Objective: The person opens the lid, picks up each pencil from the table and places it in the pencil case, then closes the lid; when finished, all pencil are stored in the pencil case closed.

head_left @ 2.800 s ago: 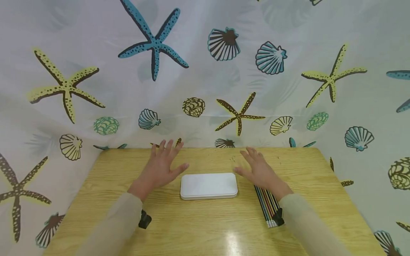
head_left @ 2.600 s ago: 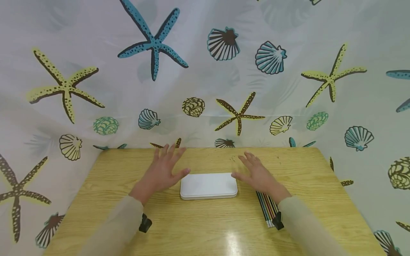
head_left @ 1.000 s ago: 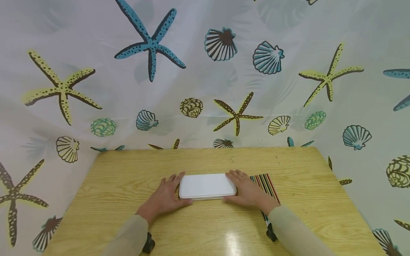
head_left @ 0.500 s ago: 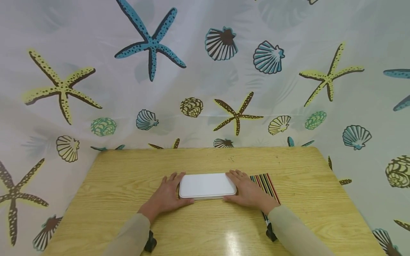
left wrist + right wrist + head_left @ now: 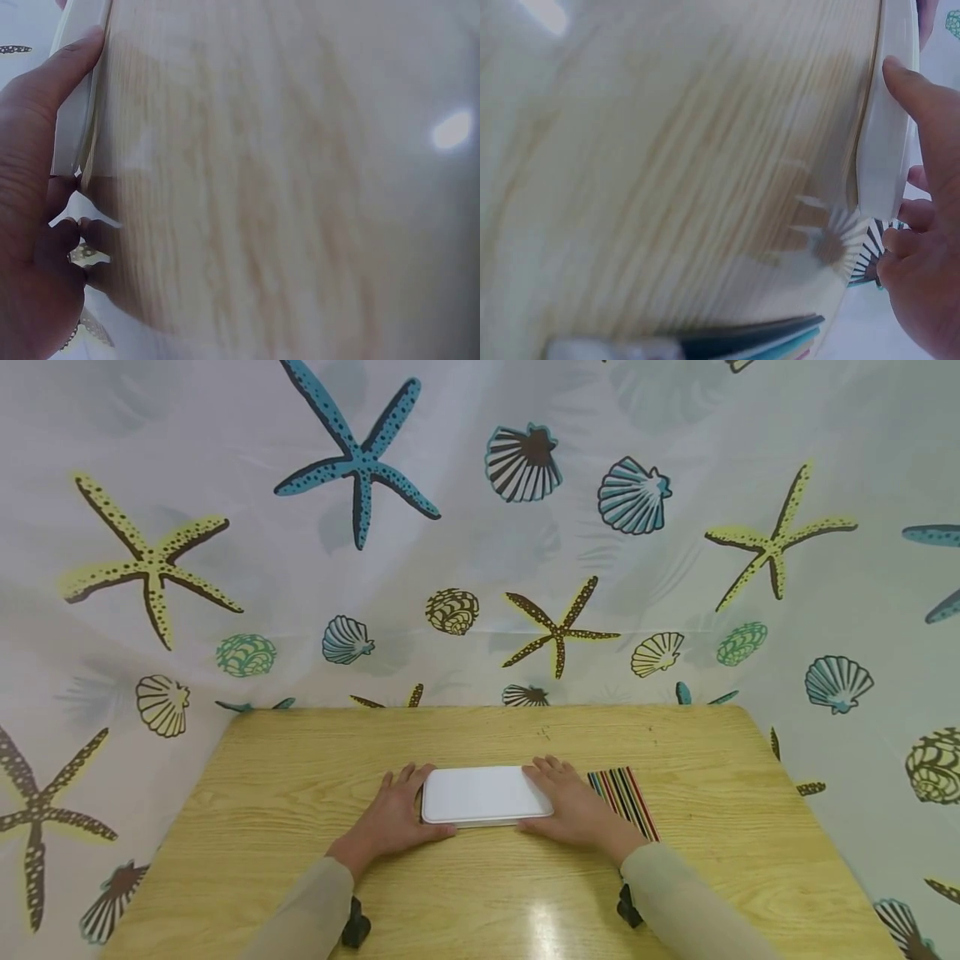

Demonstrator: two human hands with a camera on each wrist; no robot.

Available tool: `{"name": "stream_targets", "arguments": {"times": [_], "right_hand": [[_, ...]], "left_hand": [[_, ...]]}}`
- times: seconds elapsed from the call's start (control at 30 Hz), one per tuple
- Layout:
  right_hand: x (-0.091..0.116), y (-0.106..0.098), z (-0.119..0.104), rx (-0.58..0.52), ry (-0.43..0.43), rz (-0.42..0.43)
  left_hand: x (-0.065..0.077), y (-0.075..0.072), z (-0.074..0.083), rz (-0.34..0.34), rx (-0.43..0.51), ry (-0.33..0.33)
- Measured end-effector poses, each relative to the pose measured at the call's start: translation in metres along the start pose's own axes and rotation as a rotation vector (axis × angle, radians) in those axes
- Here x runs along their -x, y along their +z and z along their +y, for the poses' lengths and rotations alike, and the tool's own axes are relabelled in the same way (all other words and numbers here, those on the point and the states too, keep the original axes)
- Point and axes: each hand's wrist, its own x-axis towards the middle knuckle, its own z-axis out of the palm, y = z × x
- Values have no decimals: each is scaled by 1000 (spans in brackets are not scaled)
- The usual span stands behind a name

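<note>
Near the middle of the table [image 5: 285,760], a white case [image 5: 480,795] lies lengthwise between two hands. Fingers and thumb of the left hand [image 5: 393,817] clamp its left end, those of the right hand [image 5: 576,810] its right, just beside some pencils [image 5: 626,793].

The right grip [image 5: 576,807] partly obscures the white case [image 5: 480,795] and the right sleeve [image 5: 686,893] hides the near ends of the pencils [image 5: 626,795] in the head view, while the right wrist view crops them at its bottom edge, partly blurred.
</note>
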Motion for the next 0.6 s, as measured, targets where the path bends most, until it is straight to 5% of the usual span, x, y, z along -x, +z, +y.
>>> {"name": "stream_targets", "arguments": {"times": [0.6], "right_hand": [[-15,18,-23,38,-105,57]], "left_hand": [[-1,-2,0,-17,-2,-8]]}}
